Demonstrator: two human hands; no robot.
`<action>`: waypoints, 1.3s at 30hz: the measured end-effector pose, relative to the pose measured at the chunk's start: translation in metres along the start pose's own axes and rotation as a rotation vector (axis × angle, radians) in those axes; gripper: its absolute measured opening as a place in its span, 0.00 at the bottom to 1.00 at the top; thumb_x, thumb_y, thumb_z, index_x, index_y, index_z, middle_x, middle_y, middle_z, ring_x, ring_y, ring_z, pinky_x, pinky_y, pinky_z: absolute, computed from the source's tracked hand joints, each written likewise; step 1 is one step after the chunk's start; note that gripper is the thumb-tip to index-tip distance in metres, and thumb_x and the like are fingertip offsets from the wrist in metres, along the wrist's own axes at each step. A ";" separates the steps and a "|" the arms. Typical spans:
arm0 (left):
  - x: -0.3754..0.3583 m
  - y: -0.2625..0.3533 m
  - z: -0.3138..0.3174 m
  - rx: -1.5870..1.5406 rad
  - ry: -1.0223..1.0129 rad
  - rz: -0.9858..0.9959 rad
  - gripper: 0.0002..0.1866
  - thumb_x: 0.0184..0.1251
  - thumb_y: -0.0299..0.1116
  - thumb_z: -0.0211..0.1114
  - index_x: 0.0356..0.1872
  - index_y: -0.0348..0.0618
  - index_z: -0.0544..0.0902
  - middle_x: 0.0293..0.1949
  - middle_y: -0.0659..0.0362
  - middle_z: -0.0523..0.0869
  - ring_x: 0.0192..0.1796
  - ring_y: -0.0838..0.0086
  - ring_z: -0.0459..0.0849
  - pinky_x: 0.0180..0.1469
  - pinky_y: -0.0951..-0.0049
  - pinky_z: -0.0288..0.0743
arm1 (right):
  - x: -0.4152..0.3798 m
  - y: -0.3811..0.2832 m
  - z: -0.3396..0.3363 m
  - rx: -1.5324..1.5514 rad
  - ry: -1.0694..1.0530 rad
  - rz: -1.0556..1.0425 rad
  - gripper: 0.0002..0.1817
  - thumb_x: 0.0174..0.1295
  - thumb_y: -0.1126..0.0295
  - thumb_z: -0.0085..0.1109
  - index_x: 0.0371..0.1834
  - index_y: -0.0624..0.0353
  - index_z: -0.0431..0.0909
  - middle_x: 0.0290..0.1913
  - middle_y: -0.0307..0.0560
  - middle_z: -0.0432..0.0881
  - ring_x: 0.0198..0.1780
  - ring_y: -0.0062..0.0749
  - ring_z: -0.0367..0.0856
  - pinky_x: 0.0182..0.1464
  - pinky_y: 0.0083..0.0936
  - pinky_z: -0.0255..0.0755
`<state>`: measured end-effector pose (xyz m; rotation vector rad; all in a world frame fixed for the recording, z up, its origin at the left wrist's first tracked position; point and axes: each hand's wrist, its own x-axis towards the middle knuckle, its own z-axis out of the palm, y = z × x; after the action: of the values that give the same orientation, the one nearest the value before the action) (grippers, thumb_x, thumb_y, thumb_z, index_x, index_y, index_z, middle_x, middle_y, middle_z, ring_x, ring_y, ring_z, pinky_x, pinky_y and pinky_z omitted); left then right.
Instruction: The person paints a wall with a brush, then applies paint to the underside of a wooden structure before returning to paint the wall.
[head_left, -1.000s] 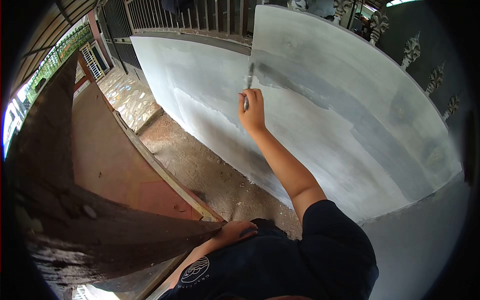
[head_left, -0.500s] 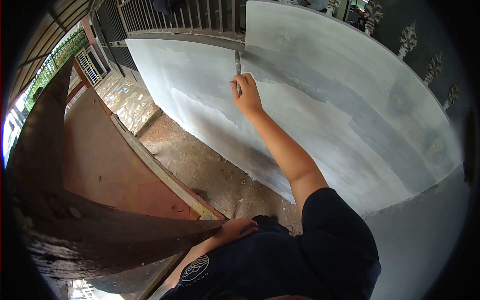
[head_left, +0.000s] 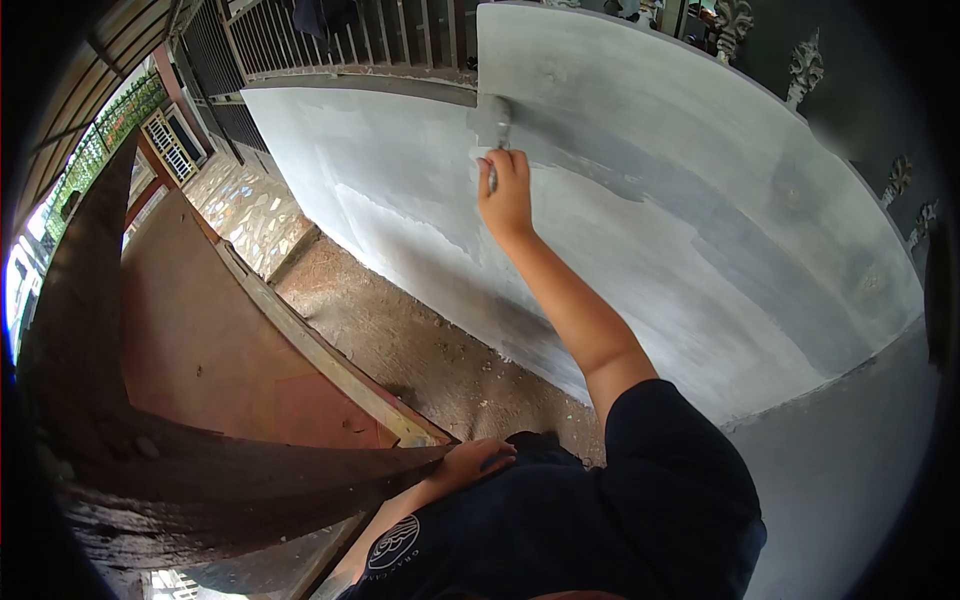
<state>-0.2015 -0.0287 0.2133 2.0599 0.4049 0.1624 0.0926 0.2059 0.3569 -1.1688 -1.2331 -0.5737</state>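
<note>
A paintbrush (head_left: 500, 117) is in my right hand (head_left: 507, 195), its handle pinched between closed fingers. Its blurred bristles lie against the grey-and-white painted wall (head_left: 620, 260), just below the corner where the wall steps up beside the railing. Wet-looking grey patches surround the brush tip. Low in the view, my left hand (head_left: 480, 462) is close to my body, at the end of a dark wooden beam (head_left: 300, 475). Its fingers look curled, but what they hold, if anything, is hidden.
Metal railings (head_left: 350, 45) top the lower wall, and ornate metal spikes (head_left: 805, 70) line the taller section. To the left is a reddish-brown wooden panel (head_left: 220, 320) with a pale edge. Bare ground (head_left: 400, 340) runs along the wall's foot, beyond it stone paving (head_left: 245, 205).
My right hand and the brush have moved slightly right, from the step's corner onto the taller wall section. The brush has left a light grey patch at the corner. My left hand stays put.
</note>
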 end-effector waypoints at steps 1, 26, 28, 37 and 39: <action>0.000 -0.001 0.000 -0.001 0.002 0.001 0.16 0.78 0.40 0.63 0.57 0.43 0.83 0.53 0.50 0.88 0.57 0.55 0.87 0.60 0.59 0.80 | -0.006 -0.010 -0.007 0.001 -0.001 -0.001 0.06 0.69 0.76 0.63 0.44 0.62 0.75 0.44 0.55 0.75 0.45 0.52 0.76 0.49 0.41 0.72; 0.003 0.004 -0.001 0.069 0.026 0.031 0.16 0.76 0.43 0.65 0.54 0.44 0.83 0.50 0.54 0.90 0.55 0.57 0.88 0.58 0.60 0.81 | -0.090 -0.030 -0.043 0.074 -0.122 0.065 0.08 0.65 0.78 0.66 0.42 0.61 0.76 0.42 0.54 0.76 0.44 0.51 0.77 0.47 0.40 0.72; 0.001 0.010 -0.003 0.081 0.031 0.027 0.15 0.76 0.42 0.65 0.54 0.44 0.83 0.50 0.53 0.90 0.55 0.57 0.88 0.58 0.60 0.81 | -0.079 -0.023 -0.014 0.097 -0.155 0.074 0.08 0.64 0.78 0.66 0.42 0.61 0.76 0.42 0.53 0.76 0.43 0.50 0.77 0.46 0.40 0.72; -0.001 0.017 -0.007 0.051 0.020 0.026 0.15 0.76 0.39 0.65 0.54 0.42 0.83 0.50 0.51 0.89 0.55 0.55 0.88 0.59 0.60 0.80 | -0.054 0.008 0.010 0.013 -0.068 0.108 0.05 0.67 0.75 0.65 0.40 0.59 0.77 0.39 0.52 0.76 0.43 0.53 0.76 0.46 0.43 0.72; 0.000 0.008 -0.003 0.021 0.022 0.052 0.15 0.76 0.39 0.65 0.54 0.41 0.83 0.50 0.50 0.89 0.55 0.55 0.88 0.59 0.60 0.80 | -0.055 0.001 0.007 0.008 -0.087 0.108 0.06 0.67 0.75 0.65 0.41 0.59 0.77 0.40 0.51 0.76 0.42 0.52 0.77 0.45 0.42 0.72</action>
<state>-0.2002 -0.0300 0.2218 2.0923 0.3679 0.2137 0.0746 0.1993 0.3053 -1.2561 -1.2359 -0.4409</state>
